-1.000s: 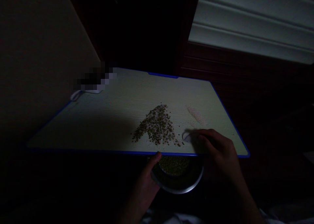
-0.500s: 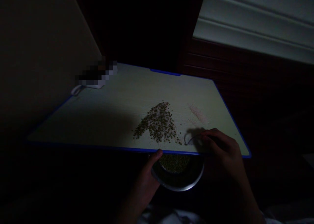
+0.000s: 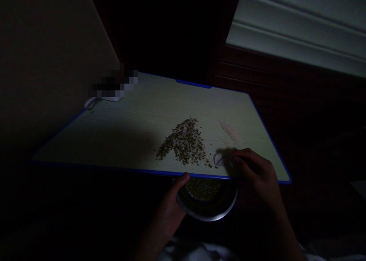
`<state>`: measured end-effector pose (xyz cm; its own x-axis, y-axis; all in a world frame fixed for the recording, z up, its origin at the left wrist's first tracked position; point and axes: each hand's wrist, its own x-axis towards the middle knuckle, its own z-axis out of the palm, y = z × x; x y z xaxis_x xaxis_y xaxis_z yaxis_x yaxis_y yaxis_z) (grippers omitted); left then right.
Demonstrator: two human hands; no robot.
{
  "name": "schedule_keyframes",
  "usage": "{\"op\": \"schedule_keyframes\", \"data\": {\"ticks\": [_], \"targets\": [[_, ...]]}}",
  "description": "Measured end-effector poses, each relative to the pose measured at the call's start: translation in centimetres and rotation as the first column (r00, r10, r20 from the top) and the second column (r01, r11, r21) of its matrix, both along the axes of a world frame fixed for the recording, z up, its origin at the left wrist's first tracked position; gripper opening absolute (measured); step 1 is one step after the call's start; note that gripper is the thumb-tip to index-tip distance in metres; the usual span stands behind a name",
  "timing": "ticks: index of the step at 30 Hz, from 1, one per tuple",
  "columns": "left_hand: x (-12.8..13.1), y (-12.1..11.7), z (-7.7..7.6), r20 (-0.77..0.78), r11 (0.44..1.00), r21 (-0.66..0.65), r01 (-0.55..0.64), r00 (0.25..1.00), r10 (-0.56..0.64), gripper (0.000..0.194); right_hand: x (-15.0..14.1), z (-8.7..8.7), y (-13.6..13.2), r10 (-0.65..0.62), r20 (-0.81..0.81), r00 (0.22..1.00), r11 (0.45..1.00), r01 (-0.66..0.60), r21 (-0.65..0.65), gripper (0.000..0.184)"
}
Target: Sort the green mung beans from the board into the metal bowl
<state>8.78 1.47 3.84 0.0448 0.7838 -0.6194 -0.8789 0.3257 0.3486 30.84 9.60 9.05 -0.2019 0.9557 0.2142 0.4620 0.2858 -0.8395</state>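
Note:
A metal bowl (image 3: 219,216) with small green beans in it sits partly beneath the near edge of a pale board (image 3: 154,100) with blue trim. My left hand (image 3: 175,202) is closed on the bowl's left side, its thumb reaching up to the board's edge. Between the fingertips of my right hand (image 3: 257,173) is a small spoon (image 3: 219,160), its head low over the board near the front edge. Just left of the spoon, a pile of green beans (image 3: 185,140) mixed with pale grains spreads out. Beyond it to the right lies a streak of pale grains (image 3: 229,131).
A blurred-out object with a white base (image 3: 114,97) and a strap loop (image 3: 90,103) rests at the board's far left corner. A wall (image 3: 57,43) rises on the left, and pale slats (image 3: 286,28) are at the upper right. The room is dim.
The spoon head has shifted slightly left and lifted or turned a little, leaving a bean just below it. My left hand and the bowl stay nearly in place.

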Motion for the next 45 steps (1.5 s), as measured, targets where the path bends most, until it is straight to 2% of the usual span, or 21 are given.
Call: {"op": "schedule_keyframes", "data": {"ticks": [16,23,29,37,45], "targets": [[0.17,-0.05,0.05,-0.027,1.000,0.001,-0.010,1.000,0.010,0.037,0.15,-0.09,-0.17,0.067,0.032,0.997,0.997,-0.068,0.029,0.016],[0.12,-0.25,-0.06,-0.011,1.000,0.000,-0.006,1.000,0.006,0.023,0.84,-0.09,-0.39,0.077,0.022,0.997,0.997,-0.078,0.009,0.015],[0.25,0.00,-0.02,-0.018,1.000,0.015,-0.006,1.000,0.006,0.028,0.65,-0.23,-0.60,0.062,-0.022,0.998,0.998,-0.061,0.017,0.012],[0.29,0.03,-0.24,-0.012,1.000,0.007,0.009,1.000,-0.008,0.037,0.20,-0.03,-0.67,0.090,0.008,0.996,0.996,-0.091,0.016,0.012],[0.22,0.02,0.03,-0.021,1.000,-0.019,0.004,1.000,-0.004,0.037,0.52,-0.19,-0.80,0.118,0.004,0.993,0.993,-0.118,0.030,0.011]]}}
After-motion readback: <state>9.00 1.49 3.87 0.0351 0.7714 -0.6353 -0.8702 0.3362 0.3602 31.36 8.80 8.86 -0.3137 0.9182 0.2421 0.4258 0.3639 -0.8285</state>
